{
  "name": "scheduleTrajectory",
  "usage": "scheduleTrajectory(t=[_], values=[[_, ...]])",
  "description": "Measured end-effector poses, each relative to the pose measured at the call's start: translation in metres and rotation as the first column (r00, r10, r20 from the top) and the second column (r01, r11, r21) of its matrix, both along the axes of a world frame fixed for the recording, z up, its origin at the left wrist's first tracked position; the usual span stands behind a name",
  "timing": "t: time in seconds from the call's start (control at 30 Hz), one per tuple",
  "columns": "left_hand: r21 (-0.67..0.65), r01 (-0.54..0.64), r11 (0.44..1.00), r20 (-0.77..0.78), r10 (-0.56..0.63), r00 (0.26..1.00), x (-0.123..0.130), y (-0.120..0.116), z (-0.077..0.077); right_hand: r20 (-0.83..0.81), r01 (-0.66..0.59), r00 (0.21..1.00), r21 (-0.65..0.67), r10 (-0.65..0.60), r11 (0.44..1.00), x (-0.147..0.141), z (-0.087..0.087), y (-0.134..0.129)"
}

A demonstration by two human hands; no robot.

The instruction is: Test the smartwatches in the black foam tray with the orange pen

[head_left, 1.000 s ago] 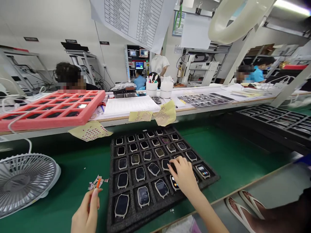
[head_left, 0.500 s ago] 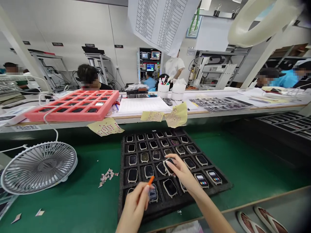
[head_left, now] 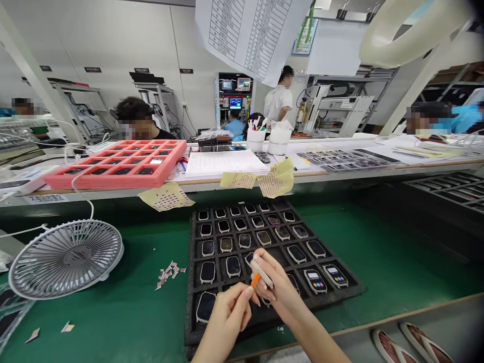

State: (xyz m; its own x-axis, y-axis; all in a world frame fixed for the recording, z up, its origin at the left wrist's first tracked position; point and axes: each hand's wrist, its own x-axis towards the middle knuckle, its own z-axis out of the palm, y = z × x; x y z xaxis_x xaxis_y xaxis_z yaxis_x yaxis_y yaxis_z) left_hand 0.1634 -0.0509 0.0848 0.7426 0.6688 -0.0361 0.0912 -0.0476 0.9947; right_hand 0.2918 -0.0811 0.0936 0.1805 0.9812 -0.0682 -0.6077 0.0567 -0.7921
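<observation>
My right hand [head_left: 279, 283] grips a smartwatch body [head_left: 263, 272], tilted so that its pale side edge shows. Its screen face is hidden from me. My left hand [head_left: 231, 311] pinches a thin orange stick [head_left: 256, 280], whose tip meets the watch's edge or lies just in front of it; I cannot tell which. Both hands are over a black foam tray [head_left: 190, 325] with watch bodies in its compartments. At its right end, two watches have lit screens, one of them this watch [head_left: 315, 281]. Other screens are dark.
A white fan [head_left: 66, 258] stands on the left of the green mat, near small paper scraps [head_left: 170, 272]. A shelf beyond carries a pink foam tray [head_left: 162, 174], and yellow sticker sheets [head_left: 278, 179] hang from its edge. Dark trays [head_left: 449, 191] lie right. People are farther back.
My right hand has turned the watch onto its edge and brought it slightly lower. My left hand has moved right and up, taking the orange stick to the watch.
</observation>
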Motion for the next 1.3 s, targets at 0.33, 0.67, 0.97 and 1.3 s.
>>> scheduleTrajectory(t=[0.33, 0.67, 0.97, 1.3], values=[[0.028, -0.015, 0.999, -0.024, 0.016, 1.000, 0.002, -0.003, 0.010, -0.380, 0.026, 0.924, -0.061, -0.047, 0.998, -0.009, -0.011, 0.007], [0.012, -0.018, 1.000, -0.060, 0.018, 0.998, 0.001, -0.004, 0.009, -0.224, 0.107, 0.969, 0.003, -0.103, 0.994, -0.002, -0.002, -0.003], [0.033, -0.020, 0.999, -0.050, 0.021, 0.999, 0.001, -0.005, 0.008, -0.144, 0.126, 0.982, 0.034, -0.120, 0.991, 0.000, -0.001, -0.005], [0.009, -0.003, 1.000, 0.039, 0.003, 0.999, 0.005, -0.002, 0.004, -0.309, -0.073, 0.948, 0.037, 0.081, 0.997, -0.001, -0.004, -0.004]])
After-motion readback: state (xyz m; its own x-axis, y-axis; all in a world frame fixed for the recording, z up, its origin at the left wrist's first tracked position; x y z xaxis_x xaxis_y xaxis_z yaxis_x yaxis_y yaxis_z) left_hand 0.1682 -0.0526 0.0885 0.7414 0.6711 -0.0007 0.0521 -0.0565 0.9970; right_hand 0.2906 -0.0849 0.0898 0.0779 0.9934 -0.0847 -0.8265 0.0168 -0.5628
